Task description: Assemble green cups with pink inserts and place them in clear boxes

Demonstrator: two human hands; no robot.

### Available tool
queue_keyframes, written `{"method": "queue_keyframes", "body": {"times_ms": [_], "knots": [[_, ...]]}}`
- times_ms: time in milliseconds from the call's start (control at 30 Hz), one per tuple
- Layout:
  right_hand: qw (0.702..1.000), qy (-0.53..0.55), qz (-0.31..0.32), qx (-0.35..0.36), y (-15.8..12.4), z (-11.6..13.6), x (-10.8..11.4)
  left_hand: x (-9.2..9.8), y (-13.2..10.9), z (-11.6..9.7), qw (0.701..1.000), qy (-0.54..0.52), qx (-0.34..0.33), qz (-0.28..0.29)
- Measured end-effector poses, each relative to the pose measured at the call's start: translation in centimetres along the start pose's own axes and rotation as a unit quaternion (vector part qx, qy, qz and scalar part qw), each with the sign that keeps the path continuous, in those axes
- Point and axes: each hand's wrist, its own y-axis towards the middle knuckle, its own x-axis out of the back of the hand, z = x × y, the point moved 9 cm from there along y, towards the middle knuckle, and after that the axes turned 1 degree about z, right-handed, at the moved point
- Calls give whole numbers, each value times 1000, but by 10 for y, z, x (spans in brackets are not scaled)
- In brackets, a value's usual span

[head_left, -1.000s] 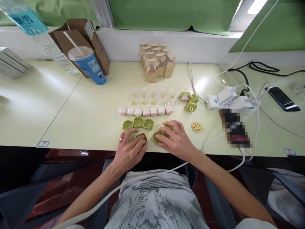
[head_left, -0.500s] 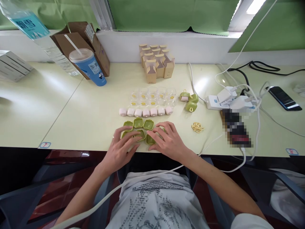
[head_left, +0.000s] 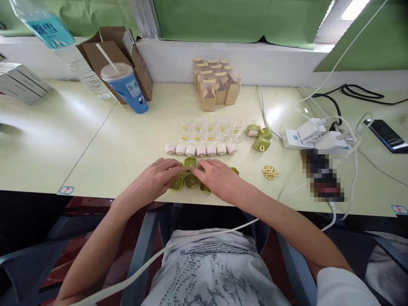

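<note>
Over on the far left we have white boxes [head_left: 24, 83] at the desk's back, then a water bottle [head_left: 87, 70], a brown cardboard box [head_left: 145, 72] and, in front of it, a blue cup [head_left: 129, 90] with a straw. Now the left hand [head_left: 156, 175], ringed, comes in low over the desk [head_left: 105, 170], fingers together and half bent, tips at the near-side green shells [head_left: 191, 181]; whether it grips one, I can't tell, as the knuckles cover the spot. Those shells sit hollow side up in a cluster between the hands, just in front of a row of pink pieces [head_left: 201, 150]. Behind that row stand clear cups [head_left: 210, 124], and farther back, open cartons [head_left: 208, 100] by the wall. Here's the right hand [head_left: 219, 178], palm down, fingers loosely curled over the cluster's right side, its hold hidden too. Beyond it, green cases [head_left: 262, 144], a little heap of cream rings [head_left: 270, 172], a loaded power strip [head_left: 290, 139] and, far right, a dark phone [head_left: 389, 136].
</note>
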Motion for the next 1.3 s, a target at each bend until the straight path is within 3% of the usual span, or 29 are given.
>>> {"method": "queue_keyframes", "body": {"times_ms": [100, 300, 467, 600, 1000, 1100, 1200, 1300], "knots": [[1000, 12, 10, 7, 1, -2, -4, 0, 1, 2, 999, -31, 12, -21], [998, 46, -37, 9, -4, -12, -7, 3, 4, 5, 997, -59, 32, -36], [999, 38, -7, 2, -3, -9, -11, -10, 17, -2, 999, -25, 35, -31], [999, 40, -36, -6, -10, -8, -8, -17, 21, -8, 998, -34, 27, -39], [995, 51, -84, 16, -16, -6, -6, -11, 28, -4, 999, -43, 10, -24], [987, 84, -138, 21, -32, -17, 10, 3, 20, -7, 998, -50, -9, -34], [976, 89, -198, -16, -60, -41, 28, 13, 2, 3, 997, -71, 24, -25], [979, 50, -189, -54, -79, -58, 25, 11, -10, 15, 995, -82, 59, -8]]}}
